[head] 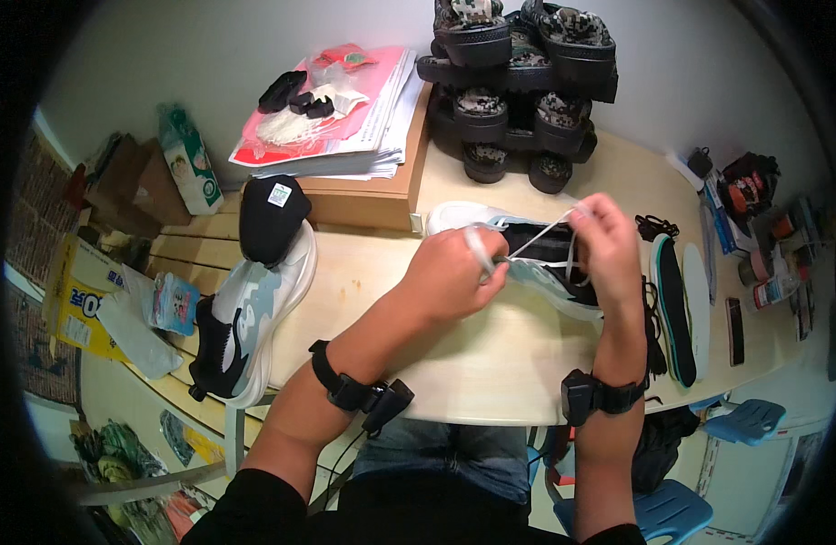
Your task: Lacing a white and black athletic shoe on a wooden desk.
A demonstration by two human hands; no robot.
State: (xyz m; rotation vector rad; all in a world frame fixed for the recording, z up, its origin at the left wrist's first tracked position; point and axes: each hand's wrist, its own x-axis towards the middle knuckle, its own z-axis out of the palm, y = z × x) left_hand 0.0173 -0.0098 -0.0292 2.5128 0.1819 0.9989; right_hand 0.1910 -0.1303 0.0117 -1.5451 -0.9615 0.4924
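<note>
A light blue and white sneaker (547,279) with a black lining lies on its side on the wooden table before me, toe to the left. My left hand (459,272) is at its lace area, a loop of white shoelace (481,251) around its fingers. My right hand (605,238), above the heel end, pinches a stretch of the same lace, drawn taut between the hands. Part of the shoe is hidden behind my hands. The other sneaker (261,327) stands at the left, with a black insole-like piece (273,221) bearing a tag against its one end.
Camouflage shoes (486,116) are stacked at the back, beside a cardboard box (363,201) topped with papers (391,129). Right of my hand lie black laces (653,327), insoles (673,306) and a phone (735,332). A yellow bag (80,300) and plastic packs lie left.
</note>
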